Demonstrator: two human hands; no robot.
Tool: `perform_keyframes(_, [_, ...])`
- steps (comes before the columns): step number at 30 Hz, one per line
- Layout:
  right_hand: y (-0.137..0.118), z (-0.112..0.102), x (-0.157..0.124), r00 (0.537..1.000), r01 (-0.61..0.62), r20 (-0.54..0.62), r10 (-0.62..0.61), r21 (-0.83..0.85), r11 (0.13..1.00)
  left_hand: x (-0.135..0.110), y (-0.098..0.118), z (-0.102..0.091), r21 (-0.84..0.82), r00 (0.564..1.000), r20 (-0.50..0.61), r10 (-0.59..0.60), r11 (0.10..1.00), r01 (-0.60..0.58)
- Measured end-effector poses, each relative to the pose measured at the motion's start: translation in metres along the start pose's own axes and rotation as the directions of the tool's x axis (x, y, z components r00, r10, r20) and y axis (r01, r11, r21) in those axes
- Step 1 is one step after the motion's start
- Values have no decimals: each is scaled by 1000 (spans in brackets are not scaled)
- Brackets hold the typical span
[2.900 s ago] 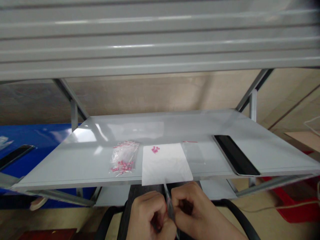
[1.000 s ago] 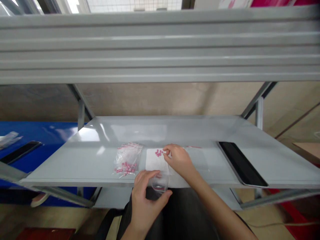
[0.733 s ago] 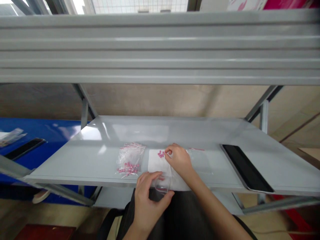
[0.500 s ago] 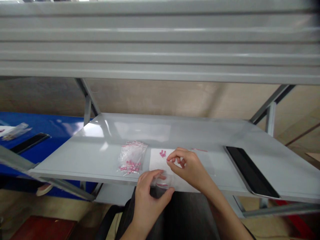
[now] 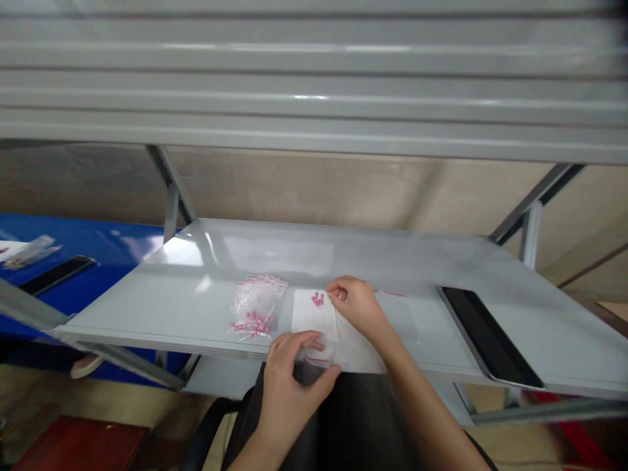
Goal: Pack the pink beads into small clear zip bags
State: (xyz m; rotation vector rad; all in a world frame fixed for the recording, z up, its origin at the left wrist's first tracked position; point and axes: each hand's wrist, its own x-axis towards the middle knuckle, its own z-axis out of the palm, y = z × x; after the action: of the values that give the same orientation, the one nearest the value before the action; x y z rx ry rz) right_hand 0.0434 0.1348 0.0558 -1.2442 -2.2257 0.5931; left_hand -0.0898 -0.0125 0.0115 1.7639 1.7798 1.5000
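Observation:
My left hand (image 5: 289, 379) curls at the table's front edge around a small clear zip bag (image 5: 318, 358) with a red line along its near end. Fingers and thumb hold the bag from either side. Several small pink beads (image 5: 318, 299) lie in a cluster on a white paper sheet (image 5: 307, 320). Just right of them, my right hand (image 5: 360, 304) has thumb and fingertips pinched together over the paper; whatever is between them is too small to make out. Left of the paper lies a stack of clear zip bags (image 5: 258, 304), with pink beads showing in its lower part.
A dark tablet (image 5: 490, 337) lies on the right of the grey table (image 5: 161, 307). Behind my right hand is a flat clear bag with a red strip (image 5: 390, 293). A ribbed grey panel (image 5: 314, 85) spans above. To the left, a blue table (image 5: 112, 242) bears a phone (image 5: 59, 275).
My right hand has moved away from me, up beside the bead cluster, still pinched. My left hand stays at the small bag. The whole view has shifted slightly.

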Motion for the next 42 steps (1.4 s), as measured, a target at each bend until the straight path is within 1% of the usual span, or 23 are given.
perform_keyframes(3, [0, 7, 7, 999, 25, 24, -24, -41, 999, 0, 0, 0, 1, 1000, 11, 4, 1000, -4])
perform_keyframes(6, [-1, 10, 9, 999, 25, 43, -23, -66, 998, 0, 0, 0, 2, 1000, 11, -2, 1000, 2])
perform_keyframes(12, [-1, 10, 9, 998, 28, 66, -22, -77, 997, 1, 1, 0, 0, 1000, 23, -13, 1000, 13])
perform_keyframes(16, [-2, 8, 9, 998, 27, 53, -24, -53, 998, 0, 1, 0, -14, 999, 19, -26, 1000, 27])
perform_keyframes(19, [-5, 0, 4, 996, 56, 64, -57, 13, 998, 1, 1, -1, -24, 999, 21, -38, 999, 39])
perform_keyframes(23, [-14, -16, -15, 986, 108, 116, -123, 132, 985, 1, 1, -1, -33, 997, 40, -61, 997, 63])
perform_keyframes(26, [-20, -26, -30, 952, 174, 197, -235, 283, 943, 1, 0, -1, -28, 997, 50, -52, 998, 53])
perform_keyframes(28, [-21, -29, -34, 924, 185, 261, -280, 337, 923, 1, -1, -1, -18, 998, 37, -51, 999, 51])
perform_keyframes(30, [-18, -28, -29, 929, 155, 280, -242, 297, 942, 1, -1, -1, -16, 998, 33, -54, 998, 55])
perform_keyframes(32, [-13, -23, -18, 953, 116, 248, -174, 230, 966, 1, 0, -1, -23, 998, 36, -59, 998, 59])
perform_keyframes(34, [-8, -17, -2, 967, 102, 212, -138, 171, 980, 1, 0, 0, -36, 998, 33, -54, 998, 55])
perform_keyframes(38, [-3, -2, 26, 971, 145, 181, -156, 70, 987, 1, 0, 0, -50, 998, 31, -63, 997, 65])
perform_keyframes(42, [-3, 9, 35, 960, 201, 193, -201, 22, 979, 1, -1, 0, -63, 995, 51, -89, 994, 92])
